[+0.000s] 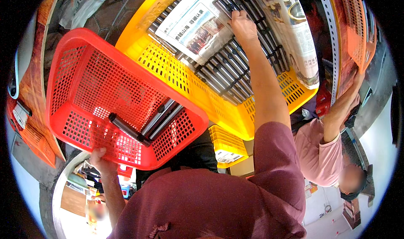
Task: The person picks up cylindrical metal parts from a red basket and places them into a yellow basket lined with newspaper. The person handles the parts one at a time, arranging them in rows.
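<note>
A red plastic basket (122, 89) is tilted towards me on the left, and my left hand (101, 161) grips its near rim. Inside it lie a few dark shiny metal tubes (162, 119) with black ends. To the right is a large yellow basket (168, 66), where rows of similar tubes (227, 68) lie side by side among newspaper sheets (206, 28). My right hand (244, 26) reaches into the far part of this basket. Its fingers are closed on a tube in the upper row; the fingertips are partly hidden.
A smaller yellow crate (227, 144) stands below the large basket. At the right, a person in a pink shirt (322, 150) reaches towards an orange basket (355, 26). Another orange basket (38, 142) is at the far left, near a wooden board edge (46, 83).
</note>
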{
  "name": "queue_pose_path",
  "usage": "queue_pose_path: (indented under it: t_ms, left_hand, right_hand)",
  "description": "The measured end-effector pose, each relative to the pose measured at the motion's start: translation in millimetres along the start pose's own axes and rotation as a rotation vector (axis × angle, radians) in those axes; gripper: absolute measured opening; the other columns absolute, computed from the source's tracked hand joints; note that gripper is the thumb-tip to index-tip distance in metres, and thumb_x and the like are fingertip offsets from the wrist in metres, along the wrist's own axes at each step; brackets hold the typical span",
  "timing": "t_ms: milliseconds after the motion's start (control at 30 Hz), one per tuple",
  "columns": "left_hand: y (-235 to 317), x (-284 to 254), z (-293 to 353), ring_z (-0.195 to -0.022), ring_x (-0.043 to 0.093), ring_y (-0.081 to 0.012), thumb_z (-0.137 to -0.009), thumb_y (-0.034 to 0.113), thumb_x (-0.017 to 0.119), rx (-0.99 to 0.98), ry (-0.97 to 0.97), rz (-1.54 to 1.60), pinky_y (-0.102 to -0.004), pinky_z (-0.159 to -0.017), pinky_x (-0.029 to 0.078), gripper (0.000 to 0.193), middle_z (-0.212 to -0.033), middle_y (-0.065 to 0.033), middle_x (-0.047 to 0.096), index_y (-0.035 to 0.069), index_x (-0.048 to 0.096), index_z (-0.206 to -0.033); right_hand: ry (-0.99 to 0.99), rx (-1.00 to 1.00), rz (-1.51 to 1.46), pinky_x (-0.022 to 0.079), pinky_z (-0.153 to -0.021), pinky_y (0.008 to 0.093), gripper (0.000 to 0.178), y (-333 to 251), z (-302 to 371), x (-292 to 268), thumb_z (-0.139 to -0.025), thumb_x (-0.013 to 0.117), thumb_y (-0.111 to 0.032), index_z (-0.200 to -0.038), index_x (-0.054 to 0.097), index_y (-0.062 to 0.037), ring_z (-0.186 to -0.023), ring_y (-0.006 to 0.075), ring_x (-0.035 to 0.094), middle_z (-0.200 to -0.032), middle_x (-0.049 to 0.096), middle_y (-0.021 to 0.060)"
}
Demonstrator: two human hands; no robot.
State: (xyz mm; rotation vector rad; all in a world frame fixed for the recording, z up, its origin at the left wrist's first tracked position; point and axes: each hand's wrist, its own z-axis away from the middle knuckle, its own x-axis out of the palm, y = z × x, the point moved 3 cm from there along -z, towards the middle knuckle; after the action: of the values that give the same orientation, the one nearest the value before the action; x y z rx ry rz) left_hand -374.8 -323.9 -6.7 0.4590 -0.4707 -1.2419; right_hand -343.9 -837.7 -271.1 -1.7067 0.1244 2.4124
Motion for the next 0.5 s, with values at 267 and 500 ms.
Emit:
queue_pose_path:
  t_ms: [267,500]
  left_hand:
    - [-4.5,5.6,5.9,-0.119,0.052,-0.034,-0.063,0.015,0.052,-0.018,0.047,0.044,-0.0454,-0.1,0.043,0.084,-0.133,-0.0191,0.048,0.001,0.029,-0.143]
    - [-4.1,2.0,7.7,-0.118,0.052,-0.0342,-0.062,0.015,0.052,-0.021,0.036,0.025,-0.0444,-0.1,0.043,0.084,-0.132,-0.0192,0.049,0.001,0.03,-0.142]
  right_hand:
    - [0.034,0.06,-0.058,0.058,-0.062,0.0408,0.036,2.2,12.1,-4.7,-0.085,0.064,-0.032,-0.101,0.047,-0.0048,-0.077,0.0327,0.068,-0.099,0.056,0.0157]
    - [0.09,0.122,-0.136,0.055,-0.057,0.0438,0.042,12.3,18.6,5.1,-0.089,0.06,-0.037,-0.105,0.043,-0.0023,-0.074,0.0383,0.064,-0.096,0.053,0.0187]
